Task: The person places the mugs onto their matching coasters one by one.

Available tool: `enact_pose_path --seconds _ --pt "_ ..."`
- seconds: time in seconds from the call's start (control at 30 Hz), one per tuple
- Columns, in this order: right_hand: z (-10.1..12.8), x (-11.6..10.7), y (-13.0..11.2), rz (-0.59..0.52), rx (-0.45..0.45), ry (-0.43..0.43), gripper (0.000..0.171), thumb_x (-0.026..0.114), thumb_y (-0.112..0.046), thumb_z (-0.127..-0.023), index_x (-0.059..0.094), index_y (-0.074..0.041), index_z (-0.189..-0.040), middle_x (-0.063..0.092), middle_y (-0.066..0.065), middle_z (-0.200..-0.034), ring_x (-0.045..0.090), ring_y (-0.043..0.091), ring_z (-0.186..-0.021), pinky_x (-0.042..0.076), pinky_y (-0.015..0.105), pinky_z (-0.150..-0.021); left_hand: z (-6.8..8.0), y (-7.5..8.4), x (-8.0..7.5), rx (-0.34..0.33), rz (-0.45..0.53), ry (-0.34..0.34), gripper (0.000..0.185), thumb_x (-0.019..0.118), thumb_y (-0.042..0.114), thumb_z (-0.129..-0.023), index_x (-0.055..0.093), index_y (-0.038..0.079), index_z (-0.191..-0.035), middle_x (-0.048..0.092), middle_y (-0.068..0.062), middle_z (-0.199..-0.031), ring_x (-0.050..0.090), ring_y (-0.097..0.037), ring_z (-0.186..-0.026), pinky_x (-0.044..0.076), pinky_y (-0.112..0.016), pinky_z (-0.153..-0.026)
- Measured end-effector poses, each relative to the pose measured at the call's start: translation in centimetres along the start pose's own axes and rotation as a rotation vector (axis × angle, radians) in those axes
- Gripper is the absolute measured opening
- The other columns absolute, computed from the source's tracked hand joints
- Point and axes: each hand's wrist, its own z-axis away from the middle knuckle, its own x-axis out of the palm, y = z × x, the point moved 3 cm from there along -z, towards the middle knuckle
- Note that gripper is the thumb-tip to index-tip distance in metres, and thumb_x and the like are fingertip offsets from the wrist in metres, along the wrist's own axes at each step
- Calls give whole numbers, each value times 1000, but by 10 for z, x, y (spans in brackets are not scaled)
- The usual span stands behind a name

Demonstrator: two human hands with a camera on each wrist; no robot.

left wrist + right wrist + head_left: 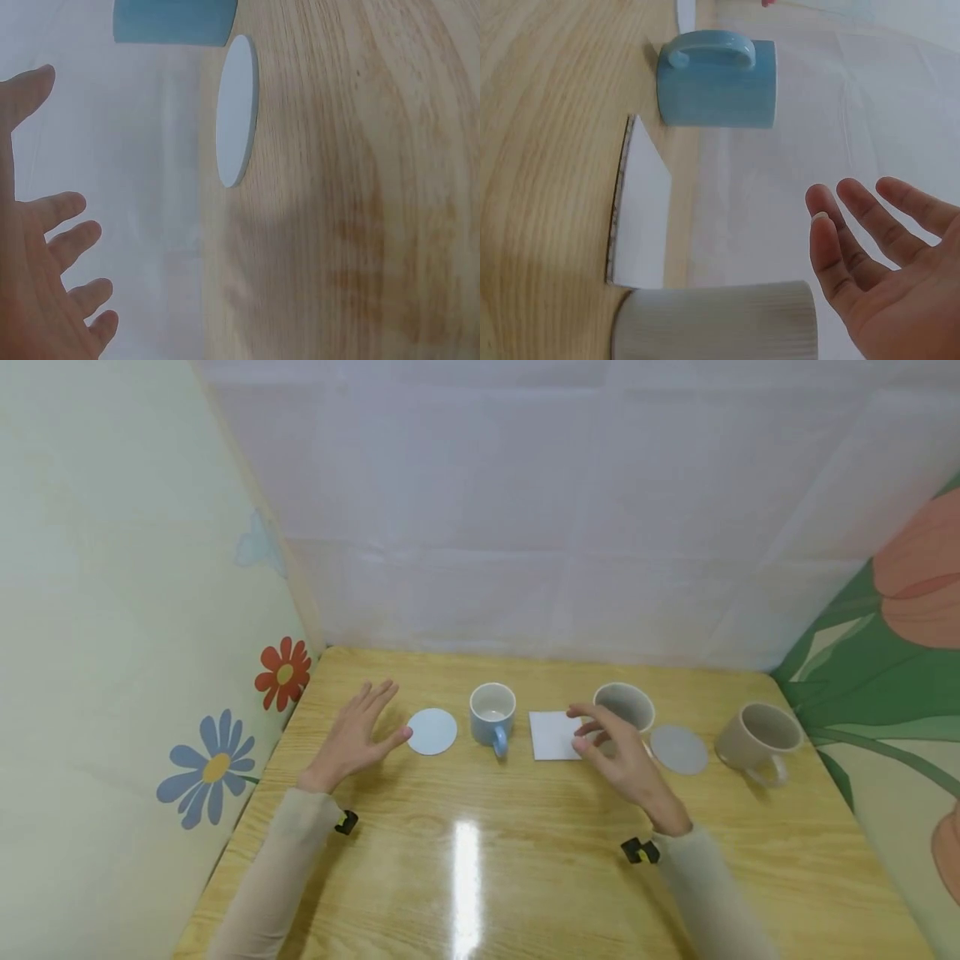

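Past pale sleeves (273,877), the left hand (351,739) spreads empty near the round coaster (433,732), toward the worktop (397,868) far-left corner; the right hand (628,766), loosely curved, empty, hovers by the square coaster (551,739) and ribbed mug (628,702).

A light-blue mug (482,728) stands between left hand (352,741) and right hand (624,758); wooden tabletop (405,860) leaves passage before its handle (501,741).

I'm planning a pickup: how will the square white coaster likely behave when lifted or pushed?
The square white coaster is probably stiff, since it lies flat with straight edges. Looking thin, it's likely light. Lying flat on the table, it should slide rather than roll or tip.
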Motion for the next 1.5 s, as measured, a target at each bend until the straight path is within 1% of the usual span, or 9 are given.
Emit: enact_pose_path --seconds 0.1,0.27,0.37,0.6,0.77,0.93,1.13,1.37,1.5 --pt "-1 7 -1 -6 17 -11 48 69 -4 -99 59 4 -145 70 25 -133 73 38 -100 62 33 -80 0 1 4 3 11 -11 89 65 58 -100 29 17 -170 27 -10 -177 14 -48 -164 15 -77 -127" --pt "-1 18 0 13 -27 -3 47 71 -6 -97 61 6 -140 72 24 -128 75 42 -95 63 35 -74 -2 1 11 2 18 -36 90 66 59 -99 29 16 -170 26 -11 -178 14 -48 -164 16 -79 -125" --pt "0 25 2 -16 -34 5 45 71 -5 -97 61 7 -139 72 25 -127 75 42 -94 63 33 -73 -3 1 15 2 20 -43 91 66 58 -99 30 13 -170 27 -13 -177 14 -48 -164 15 -79 -125" --pt "4 37 6 -52 31 -28 44 65 -6 -101 59 6 -143 71 24 -131 74 37 -100 63 35 -81 -4 1 23 -5 45 -43 90 68 58 -98 34 11 -168 29 -11 -176 18 -46 -164 15 -75 -128" --pt "5 45 6 -68 46 -44 43 65 -7 -102 60 5 -143 71 23 -131 74 37 -100 63 35 -81 -6 0 30 -10 27 -46 92 67 60 -98 35 9 -167 31 -13 -175 22 -45 -163 19 -75 -126" --pt "7 53 7 -89 67 -72 41 64 -9 -103 60 5 -142 71 25 -130 75 36 -99 63 35 -81 -4 2 37 -2 23 -55 94 67 61 -97 34 7 -167 32 -15 -175 20 -46 -163 18 -73 -128" --pt "5 64 11 -119 93 -102 39 61 -10 -106 61 5 -142 70 27 -131 75 39 -101 63 39 -85 -5 1 41 -15 16 -67 94 70 58 -97 34 7 -167 32 -14 -175 19 -46 -163 17 -71 -129" --pt "4 73 19 -232 137 -146 37 57 -10 -108 60 7 -140 68 31 -130 73 44 -103 65 38 -79 -7 0 47 -25 12 -116 93 76 49 -97 32 7 -168 31 -16 -175 18 -47 -163 15 -70 -130" --pt "4 79 21 -267 160 -170 40 56 -13 -109 57 11 -141 67 32 -132 71 50 -103 65 45 -79 -6 0 48 -24 31 -134 87 75 43 -100 34 5 -167 31 -16 -175 17 -48 -163 13 -69 -131"
